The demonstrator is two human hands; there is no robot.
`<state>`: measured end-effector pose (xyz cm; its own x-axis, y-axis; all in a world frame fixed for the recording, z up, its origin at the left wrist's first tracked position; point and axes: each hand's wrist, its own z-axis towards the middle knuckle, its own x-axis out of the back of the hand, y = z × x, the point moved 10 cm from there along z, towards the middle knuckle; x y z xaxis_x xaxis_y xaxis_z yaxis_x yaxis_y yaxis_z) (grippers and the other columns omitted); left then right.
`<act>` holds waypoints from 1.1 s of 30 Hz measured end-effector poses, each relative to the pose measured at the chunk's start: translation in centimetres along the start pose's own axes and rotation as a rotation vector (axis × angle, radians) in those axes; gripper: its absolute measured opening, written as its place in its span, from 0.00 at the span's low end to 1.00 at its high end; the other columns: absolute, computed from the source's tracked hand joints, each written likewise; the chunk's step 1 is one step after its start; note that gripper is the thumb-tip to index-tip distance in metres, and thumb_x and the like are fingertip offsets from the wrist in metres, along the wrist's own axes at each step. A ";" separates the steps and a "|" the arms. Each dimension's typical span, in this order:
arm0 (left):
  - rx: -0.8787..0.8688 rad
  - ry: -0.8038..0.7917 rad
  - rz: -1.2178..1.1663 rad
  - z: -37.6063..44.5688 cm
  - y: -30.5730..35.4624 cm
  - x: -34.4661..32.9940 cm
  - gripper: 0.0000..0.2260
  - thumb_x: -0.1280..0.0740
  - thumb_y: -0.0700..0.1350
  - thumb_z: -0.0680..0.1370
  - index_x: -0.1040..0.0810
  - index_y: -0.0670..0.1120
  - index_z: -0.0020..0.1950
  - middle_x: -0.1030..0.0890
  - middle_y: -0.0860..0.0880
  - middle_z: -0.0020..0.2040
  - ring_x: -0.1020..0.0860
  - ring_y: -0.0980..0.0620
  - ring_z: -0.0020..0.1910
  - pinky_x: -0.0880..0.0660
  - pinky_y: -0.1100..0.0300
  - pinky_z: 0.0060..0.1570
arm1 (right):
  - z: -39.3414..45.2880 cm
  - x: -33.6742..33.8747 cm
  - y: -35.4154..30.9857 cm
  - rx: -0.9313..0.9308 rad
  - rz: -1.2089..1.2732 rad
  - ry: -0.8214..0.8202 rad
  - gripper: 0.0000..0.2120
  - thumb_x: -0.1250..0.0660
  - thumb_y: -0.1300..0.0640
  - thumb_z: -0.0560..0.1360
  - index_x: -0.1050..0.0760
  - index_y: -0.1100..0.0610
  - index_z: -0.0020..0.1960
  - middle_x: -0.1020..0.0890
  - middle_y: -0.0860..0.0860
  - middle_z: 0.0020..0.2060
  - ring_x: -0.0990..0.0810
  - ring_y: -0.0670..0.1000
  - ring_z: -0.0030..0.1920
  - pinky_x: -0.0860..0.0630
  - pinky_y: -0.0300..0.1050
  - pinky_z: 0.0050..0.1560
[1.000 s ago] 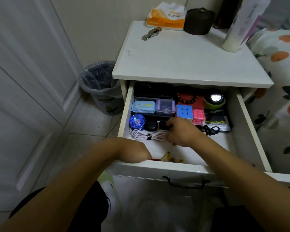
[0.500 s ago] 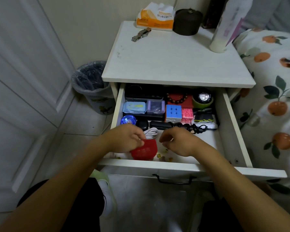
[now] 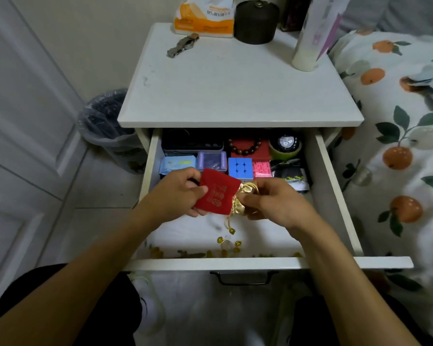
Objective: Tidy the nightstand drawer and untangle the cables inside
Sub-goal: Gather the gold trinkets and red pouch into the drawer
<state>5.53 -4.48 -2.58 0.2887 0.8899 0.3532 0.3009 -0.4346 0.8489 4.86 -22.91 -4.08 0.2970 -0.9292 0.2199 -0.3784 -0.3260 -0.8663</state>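
Lifted off the drawer (image 3: 335, 186) floor, red pouch (image 3: 216, 193) now between both hands.

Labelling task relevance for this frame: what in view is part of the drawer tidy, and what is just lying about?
In the job:
- drawer, pulled open
- red pouch, held by left hand
- gold pouch top, pinched by right hand
- loose gold beads on drawer floor
- blue cube, pink box

Lying about:
- watch, tissue pack, dark jar on nightstand top
- bin
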 end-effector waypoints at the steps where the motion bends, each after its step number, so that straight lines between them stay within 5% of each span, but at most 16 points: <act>1: -0.047 0.065 0.105 0.1 0.5 0.6 0.05 0.32 0.43 0.79 0.27 0.48 0.51 0.18 0.52 0.43 0.16 0.51 0.40 0.17 0.55 0.39 | 0.0 -0.1 -0.1 -0.013 0.016 0.005 0.08 0.30 0.60 0.76 0.22 0.65 0.50 0.15 0.56 0.39 0.15 0.49 0.37 0.18 0.47 0.43; 5: -0.351 0.395 0.339 -1.3 4.8 2.4 0.09 0.25 0.46 0.73 0.24 0.50 0.45 0.22 0.55 0.42 0.23 0.58 0.39 0.26 0.67 0.39 | -0.1 -0.9 -1.2 0.001 0.084 0.028 0.06 0.31 0.61 0.77 0.24 0.65 0.49 0.15 0.57 0.39 0.15 0.50 0.36 0.18 0.43 0.37; 8: -0.389 0.205 0.252 -1.5 5.5 -0.1 0.06 0.23 0.46 0.72 0.19 0.51 0.40 0.19 0.57 0.35 0.20 0.62 0.36 0.27 0.73 0.35 | -0.3 -1.4 -2.1 0.033 0.148 0.051 0.04 0.30 0.66 0.75 0.24 0.66 0.47 0.15 0.60 0.37 0.15 0.51 0.34 0.20 0.41 0.34; 12: -0.249 0.015 0.109 -1.3 3.6 -2.0 0.07 0.22 0.45 0.69 0.17 0.52 0.44 0.16 0.55 0.36 0.17 0.60 0.39 0.22 0.68 0.42 | -0.8 -1.2 -2.3 0.077 0.113 0.037 0.02 0.31 0.69 0.75 0.24 0.68 0.45 0.16 0.59 0.32 0.16 0.51 0.32 0.18 0.41 0.35; 20: -0.254 0.054 0.225 -2.4 2.2 -1.6 0.08 0.25 0.41 0.73 0.19 0.54 0.39 0.17 0.57 0.34 0.18 0.61 0.37 0.23 0.70 0.39 | -1.9 -2.6 -2.6 0.100 -0.061 -0.090 0.06 0.31 0.70 0.75 0.20 0.62 0.43 0.14 0.54 0.34 0.14 0.50 0.36 0.18 0.41 0.38; 23: -0.265 0.097 0.314 -2.7 2.4 -1.1 0.11 0.27 0.41 0.74 0.22 0.55 0.36 0.19 0.58 0.31 0.20 0.61 0.34 0.24 0.70 0.36 | -2.2 -1.7 -2.6 0.094 -0.324 0.056 0.06 0.30 0.64 0.73 0.20 0.55 0.39 0.15 0.50 0.31 0.16 0.46 0.32 0.17 0.45 0.38; 26: -0.256 0.132 0.295 -2.7 2.3 -0.2 0.09 0.27 0.40 0.73 0.21 0.51 0.35 0.19 0.54 0.30 0.19 0.56 0.32 0.19 0.57 0.39 | -2.6 -1.1 -3.5 0.153 -0.462 0.199 0.04 0.29 0.57 0.71 0.22 0.53 0.37 0.18 0.50 0.29 0.17 0.48 0.32 0.18 0.49 0.38; 29: -0.208 0.021 0.230 -2.5 1.7 -0.6 0.07 0.27 0.41 0.75 0.20 0.51 0.38 0.16 0.52 0.35 0.17 0.53 0.38 0.18 0.53 0.45 | -2.3 -1.8 -3.9 0.185 -0.463 0.176 0.04 0.30 0.55 0.72 0.22 0.52 0.39 0.18 0.49 0.31 0.18 0.48 0.32 0.19 0.50 0.38; 33: -0.121 -0.149 0.205 -2.1 -0.3 -1.0 0.04 0.28 0.43 0.76 0.20 0.50 0.43 0.15 0.52 0.39 0.16 0.56 0.40 0.19 0.61 0.43 | -1.1 -2.2 -3.3 0.132 -0.505 0.105 0.04 0.29 0.59 0.74 0.19 0.54 0.40 0.17 0.51 0.33 0.17 0.49 0.31 0.17 0.52 0.40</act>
<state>3.24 -4.92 -2.37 0.4655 0.7511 0.4682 0.1147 -0.5757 0.8096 4.46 -19.95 -1.21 0.3219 -0.6769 0.6619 -0.0954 -0.7188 -0.6887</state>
